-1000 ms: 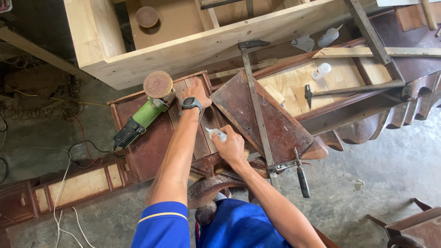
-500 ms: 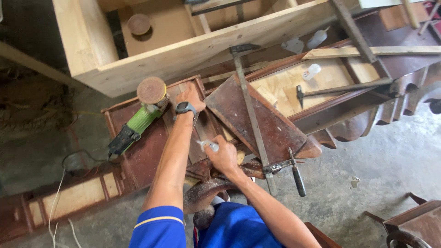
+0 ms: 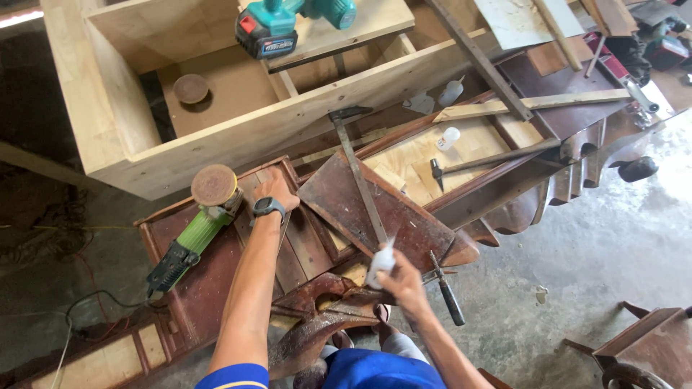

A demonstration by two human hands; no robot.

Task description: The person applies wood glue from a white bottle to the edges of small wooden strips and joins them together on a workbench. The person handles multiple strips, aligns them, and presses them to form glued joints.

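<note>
Small white bottle (image 3: 382, 261): gripped in the right hand (image 3: 401, 282), upright or slightly tilted, low in the view, over the near edge of the dark reddish wood panel (image 3: 375, 209).
Right hand: fingers wrapped around the bottle's lower part; the upper part sticks out above the fist.
Left hand (image 3: 272, 191): laid flat, fingers together, on the dark slatted furniture piece (image 3: 216, 274); a dark wristwatch (image 3: 267, 208) sits on the wrist. It holds nothing.
Angle grinder (image 3: 191, 234): green body with a black handle, lying on the slatted piece just left of the left hand; its round brown sanding disc (image 3: 214, 184) faces up, very near the fingers. Whether they touch cannot be told.
Dark reddish wood panel: tilted, lying between the two hands, with a long metal bar clamp (image 3: 358, 176) across it.
Chisel-like tool (image 3: 447, 292): black handle, just right of the right hand.
Hammer (image 3: 490, 157): lying on a pale board, well beyond the panel, near a second small white bottle (image 3: 448, 138).
Pale wooden cabinet (image 3: 115, 101): open, at the top of the view; a teal cordless tool (image 3: 288, 25) rests on its shelf.
Floor (image 3: 598, 252): grey concrete, at right.
Black cord (image 3: 86, 302): runs from the grinder over the floor at left.
</note>
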